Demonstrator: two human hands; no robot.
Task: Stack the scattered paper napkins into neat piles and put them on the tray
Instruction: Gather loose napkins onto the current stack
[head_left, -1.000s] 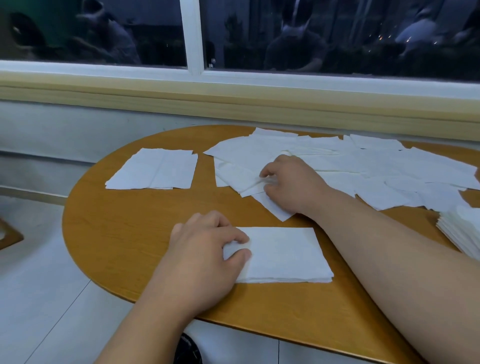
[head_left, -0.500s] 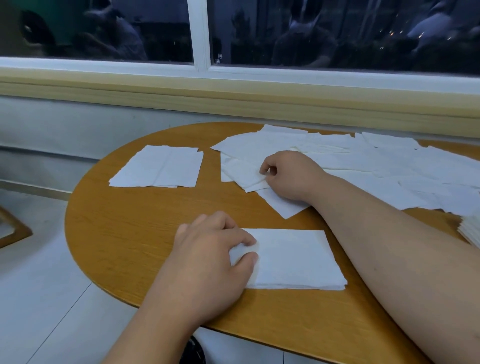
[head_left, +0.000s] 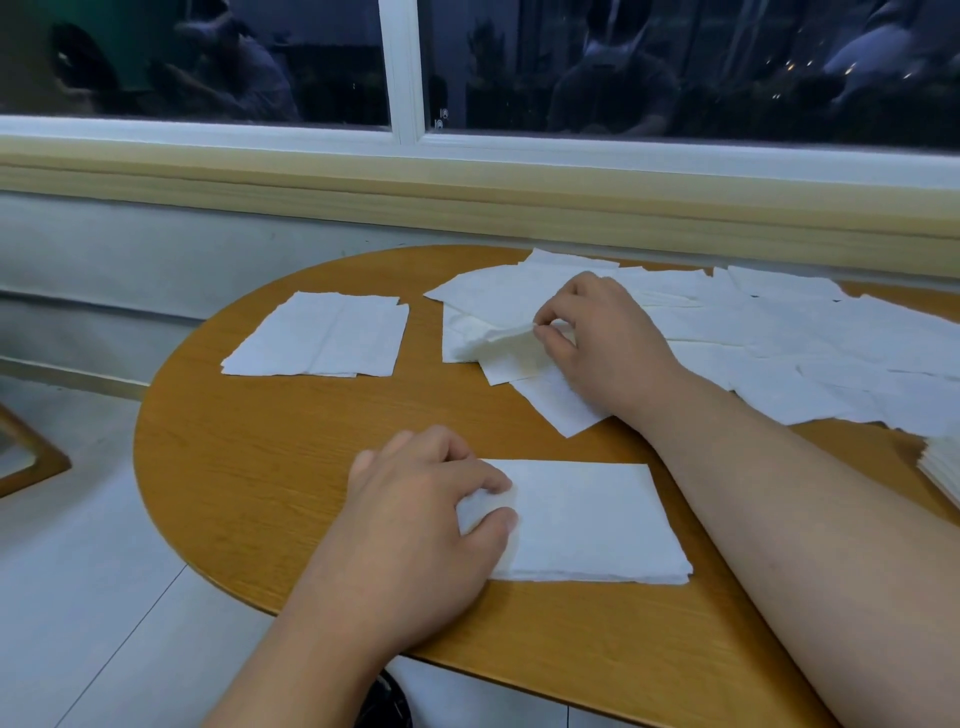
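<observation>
Pinching a loose napkin (head_left: 488, 338) by its edge, your right hand (head_left: 602, 338) sits beyond the near pile (head_left: 582, 519), which lies back toward you, long side left to right (no tray in view). Your left hand (head_left: 415, 525), fingers curled, holds its left end.

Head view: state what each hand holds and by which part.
Right hand pinches a loose napkin by its right edge. Left hand grips the napkin stack by its left end.
</observation>
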